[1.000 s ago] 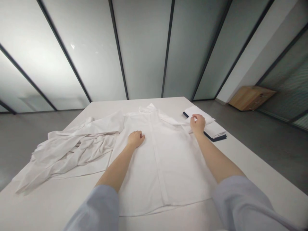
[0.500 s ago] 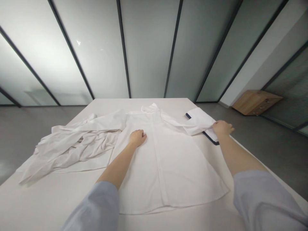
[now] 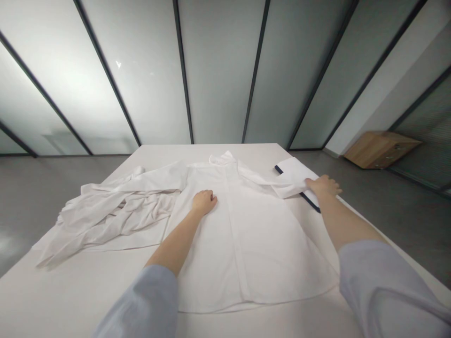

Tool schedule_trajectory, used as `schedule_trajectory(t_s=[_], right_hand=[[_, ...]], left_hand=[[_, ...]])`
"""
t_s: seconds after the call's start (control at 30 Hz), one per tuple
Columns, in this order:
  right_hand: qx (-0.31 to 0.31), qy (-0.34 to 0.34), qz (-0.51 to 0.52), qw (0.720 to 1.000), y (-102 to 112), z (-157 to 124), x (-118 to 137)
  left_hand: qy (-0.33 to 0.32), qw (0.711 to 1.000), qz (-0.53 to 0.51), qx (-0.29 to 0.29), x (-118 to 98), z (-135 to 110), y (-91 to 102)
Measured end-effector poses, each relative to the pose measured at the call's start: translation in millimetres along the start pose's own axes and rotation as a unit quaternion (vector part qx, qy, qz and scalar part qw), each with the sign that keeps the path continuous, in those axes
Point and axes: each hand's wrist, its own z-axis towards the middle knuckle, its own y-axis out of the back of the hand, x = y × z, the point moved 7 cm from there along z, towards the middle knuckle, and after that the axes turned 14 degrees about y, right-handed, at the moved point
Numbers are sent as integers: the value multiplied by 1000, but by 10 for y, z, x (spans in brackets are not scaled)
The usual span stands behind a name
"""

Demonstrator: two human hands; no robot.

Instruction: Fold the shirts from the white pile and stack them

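Note:
A white button shirt point(image 3: 246, 234) lies flat on the white table point(image 3: 70, 291), collar away from me. My left hand point(image 3: 204, 202) rests on the shirt's chest with the fingers curled under, pressing the cloth. My right hand point(image 3: 322, 186) lies at the end of the shirt's right sleeve point(image 3: 282, 183), fingers stretched out flat over the cuff. The sleeve is spread out to the right across a folded pile point(image 3: 299, 180) with a dark edge.
A heap of crumpled white garments point(image 3: 112, 211) covers the table's left side. Frosted glass panels with dark frames stand behind the table. A wooden cabinet point(image 3: 382, 149) sits on the grey floor at the right.
My right hand has drawn the right sleeve outward from near the shirt's shoulder to the right, over the folded pile. My left hand has stayed on the chest.

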Motion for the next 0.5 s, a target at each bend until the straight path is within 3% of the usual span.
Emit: schedule_trajectory(t_s=[0.13, 0.23, 0.33, 0.37, 0.43, 0.47, 0.5], right_hand=[[15, 24, 15, 999, -49, -50, 10], [-74, 58, 78, 993, 157, -66, 136], [-180, 86, 115, 973, 520, -101, 419], [-210, 118, 126, 962, 650, -140, 581], [-233, 246, 154, 928, 849, -318, 1028], [-235, 312, 168, 905, 910, -477, 1253], [-198, 403, 179, 875, 900, -687, 1512]], left_hand=[[-1, 1000, -2, 0, -1, -1, 4], [2, 1000, -4, 6, -10, -5, 13], [11, 1000, -13, 16, -7, -7, 17], [15, 999, -21, 18, 0, -6, 17], [22, 998, -52, 20, 25, 3, 15], [27, 997, -76, 21, 49, 12, 12], [34, 994, -106, 21, 80, 25, 6]])
